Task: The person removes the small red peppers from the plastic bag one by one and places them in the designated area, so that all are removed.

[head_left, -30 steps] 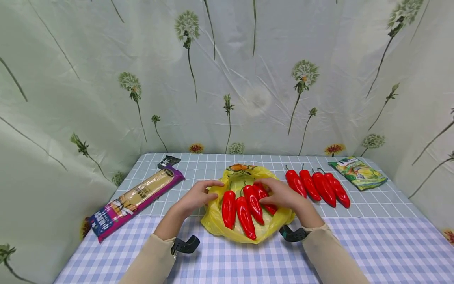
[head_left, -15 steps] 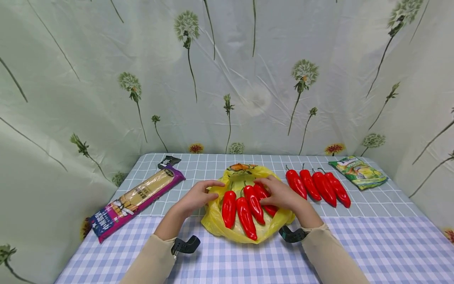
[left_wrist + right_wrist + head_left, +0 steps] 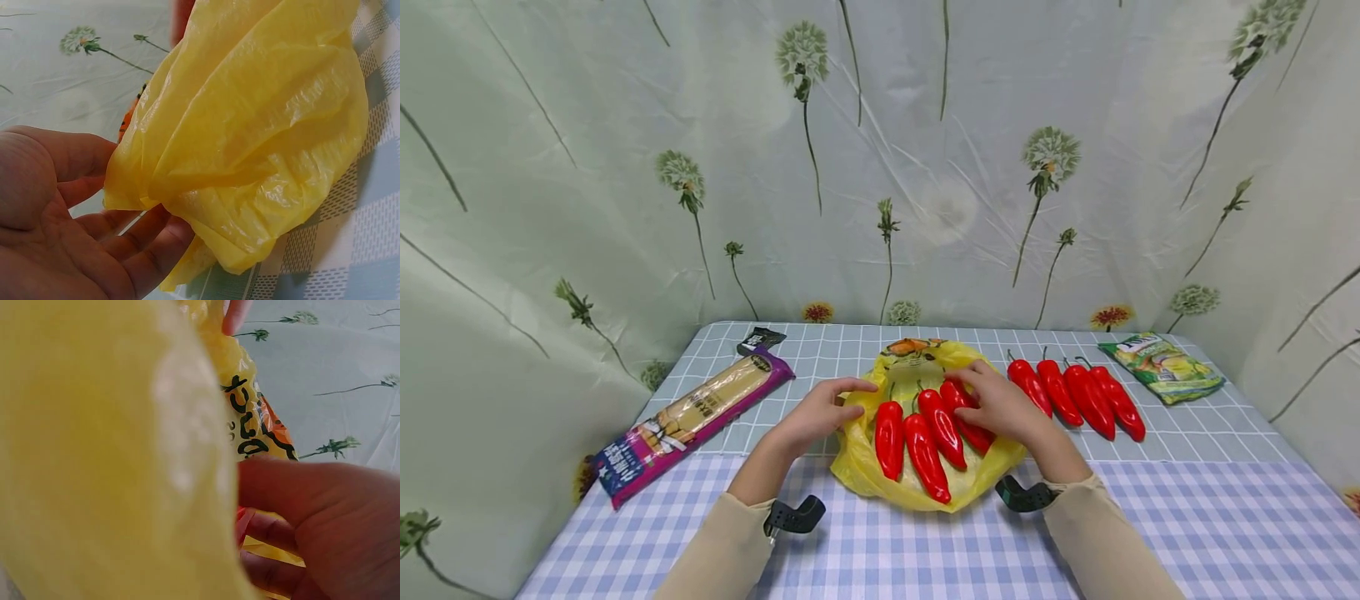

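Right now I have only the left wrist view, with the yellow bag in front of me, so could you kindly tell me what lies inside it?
Observer: Four red peppers lie in the yellow bag.
Operator: Thank you; could you also say where the right hand is?
Observer: The right hand is over the rightmost of those four, though I cannot tell whether it grips it.
Operator: And are there any peppers outside the bag, please?
Observer: Yes, four loose peppers lie side by side to the right of it.

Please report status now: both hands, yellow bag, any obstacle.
Left hand at left rim of yellow bag; right hand at rightmost pepper inside; grips unclear.
Bag open, four red peppers inside.
No obstacle seen.
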Available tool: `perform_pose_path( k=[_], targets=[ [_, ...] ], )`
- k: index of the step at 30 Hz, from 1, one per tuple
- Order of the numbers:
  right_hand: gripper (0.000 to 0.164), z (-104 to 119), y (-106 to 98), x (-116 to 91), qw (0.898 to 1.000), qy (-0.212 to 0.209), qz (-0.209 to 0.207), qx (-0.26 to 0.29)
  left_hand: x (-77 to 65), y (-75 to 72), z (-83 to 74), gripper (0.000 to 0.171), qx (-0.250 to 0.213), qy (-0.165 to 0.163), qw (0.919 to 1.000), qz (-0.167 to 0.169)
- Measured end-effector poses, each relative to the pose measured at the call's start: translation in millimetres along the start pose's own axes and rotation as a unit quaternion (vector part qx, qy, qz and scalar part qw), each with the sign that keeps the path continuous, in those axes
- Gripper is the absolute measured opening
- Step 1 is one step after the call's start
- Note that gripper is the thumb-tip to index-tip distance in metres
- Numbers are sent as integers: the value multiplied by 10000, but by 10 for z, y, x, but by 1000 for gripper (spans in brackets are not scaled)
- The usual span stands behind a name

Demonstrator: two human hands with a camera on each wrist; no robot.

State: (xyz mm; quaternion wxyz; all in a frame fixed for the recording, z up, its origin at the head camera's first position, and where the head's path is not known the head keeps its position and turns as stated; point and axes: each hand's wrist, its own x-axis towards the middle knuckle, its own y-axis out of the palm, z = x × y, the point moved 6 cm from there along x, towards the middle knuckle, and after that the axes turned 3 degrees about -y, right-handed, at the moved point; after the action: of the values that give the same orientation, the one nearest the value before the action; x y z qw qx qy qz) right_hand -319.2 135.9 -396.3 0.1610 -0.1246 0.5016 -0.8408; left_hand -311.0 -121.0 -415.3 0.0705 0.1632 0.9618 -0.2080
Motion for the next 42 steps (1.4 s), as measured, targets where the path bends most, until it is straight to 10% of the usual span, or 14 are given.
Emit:
perform_pose_path(
  k=[42],
  targets=[
    [30,49,-160,-35,9963,-506,-411,555,-3,-6,-6,36,-168,-52,9998,-21]
  ],
)
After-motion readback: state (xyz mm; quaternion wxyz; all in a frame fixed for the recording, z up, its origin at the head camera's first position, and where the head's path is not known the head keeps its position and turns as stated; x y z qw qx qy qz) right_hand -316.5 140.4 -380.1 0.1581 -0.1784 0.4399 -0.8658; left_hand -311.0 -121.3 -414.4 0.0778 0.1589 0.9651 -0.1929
